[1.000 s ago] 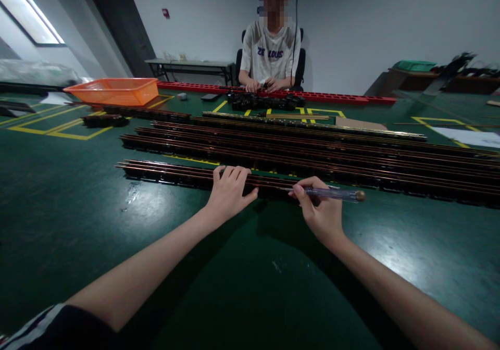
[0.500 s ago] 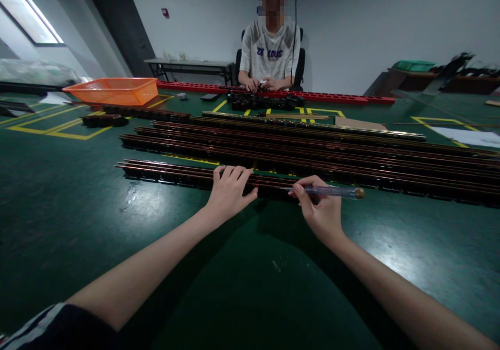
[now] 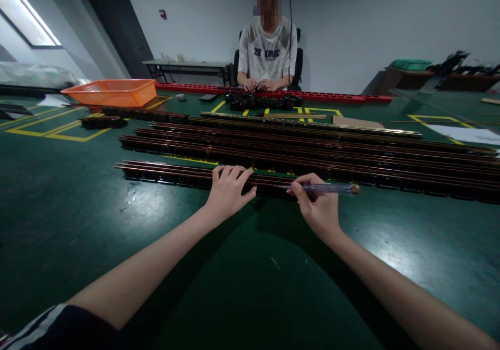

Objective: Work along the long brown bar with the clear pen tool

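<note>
Holding as before, the left hand [image 3: 228,191] lies fingers-spread across the nearest long, glossy copper-and-black rail [image 3: 167,173] on the green table [image 3: 70,209]; the right hand [image 3: 318,209] still pinches a slim translucent screwdriver [image 3: 332,188], tip at the rail.

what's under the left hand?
The left hand lies flat on the nearest dark copper-striped rail, which rests on the green table. The stretch of rail beneath the palm is covered. The right hand holds a clear-handled screwdriver beside it.
</note>
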Available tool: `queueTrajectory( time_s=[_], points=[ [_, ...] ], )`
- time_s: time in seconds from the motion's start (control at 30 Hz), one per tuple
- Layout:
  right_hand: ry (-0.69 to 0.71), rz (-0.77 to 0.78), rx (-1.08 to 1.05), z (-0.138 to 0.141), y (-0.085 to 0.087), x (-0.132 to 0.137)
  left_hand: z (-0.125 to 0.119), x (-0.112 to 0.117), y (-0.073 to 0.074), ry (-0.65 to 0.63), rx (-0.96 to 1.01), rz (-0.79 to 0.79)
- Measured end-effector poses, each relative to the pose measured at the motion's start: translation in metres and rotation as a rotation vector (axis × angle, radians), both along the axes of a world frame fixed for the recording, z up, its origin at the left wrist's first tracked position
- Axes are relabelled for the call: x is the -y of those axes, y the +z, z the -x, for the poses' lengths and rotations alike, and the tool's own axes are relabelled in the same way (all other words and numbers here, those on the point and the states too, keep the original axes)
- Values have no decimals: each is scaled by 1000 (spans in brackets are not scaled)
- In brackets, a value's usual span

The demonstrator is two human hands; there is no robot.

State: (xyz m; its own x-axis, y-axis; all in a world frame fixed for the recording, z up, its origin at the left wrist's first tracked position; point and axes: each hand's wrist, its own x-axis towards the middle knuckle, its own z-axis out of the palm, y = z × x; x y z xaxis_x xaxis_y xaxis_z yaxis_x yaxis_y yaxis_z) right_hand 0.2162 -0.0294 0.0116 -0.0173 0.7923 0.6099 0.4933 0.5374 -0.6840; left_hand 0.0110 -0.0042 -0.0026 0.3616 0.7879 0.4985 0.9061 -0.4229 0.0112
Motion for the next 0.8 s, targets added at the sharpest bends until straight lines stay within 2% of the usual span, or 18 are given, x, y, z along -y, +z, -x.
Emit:
queueTrajectory(
  time_s=[0.8],
  points=[
    [13,1,-6,1,2,1,2,1,0,0,-2,34]
  ],
)
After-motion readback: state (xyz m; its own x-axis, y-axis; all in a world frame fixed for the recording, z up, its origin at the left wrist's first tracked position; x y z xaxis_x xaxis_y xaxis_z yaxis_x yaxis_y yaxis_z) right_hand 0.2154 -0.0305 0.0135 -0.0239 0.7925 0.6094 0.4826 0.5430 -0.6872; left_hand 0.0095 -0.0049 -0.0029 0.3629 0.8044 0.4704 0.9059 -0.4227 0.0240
